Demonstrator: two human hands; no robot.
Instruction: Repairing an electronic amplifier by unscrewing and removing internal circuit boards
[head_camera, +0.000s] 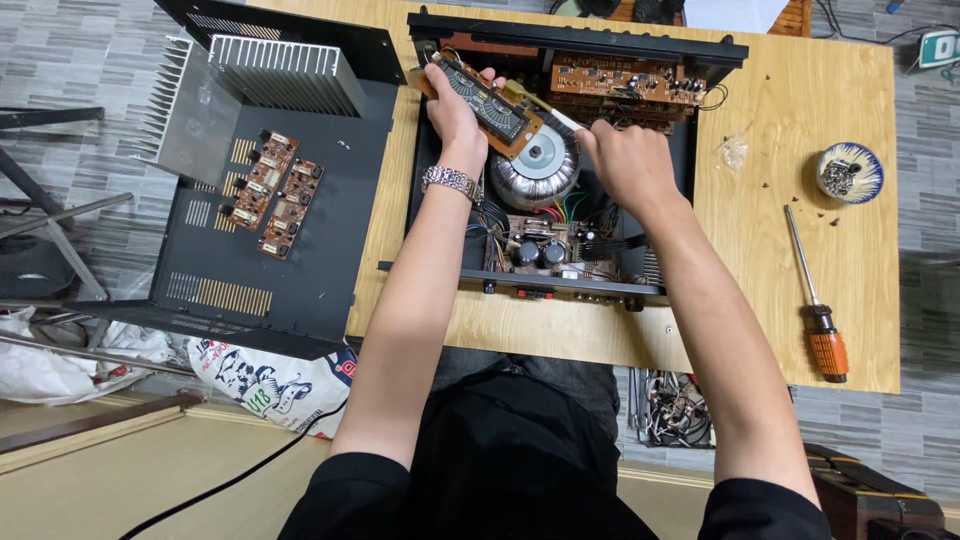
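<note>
Both hands hold a brown circuit board (487, 103) above the opened amplifier (560, 180): left hand (455, 112) gripping its end, right hand (625, 160) closed on its lower edge. The cover (270, 240) lies at left; other boards remain inside.

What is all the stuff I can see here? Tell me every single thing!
open amplifier case: 1, black, middle of the table
display circuit board: 1, brown and black, held above the case
ring-shaped transformer: 1, silver, inside the case
circuit boards at the back: several, brown, far end of the case
removed panel: 1, black, left table edge, carrying two small brown boards
heat sink: 1, silver, on the panel
screwdriver: 1, orange handle, right on the table
bowl of screws: 1, blue and white, far right
table: 1, light wood
wristwatch: 1, silver, left wrist
left hand: grip on the display board
right hand: over the transformer, grip on a thin tool
</note>
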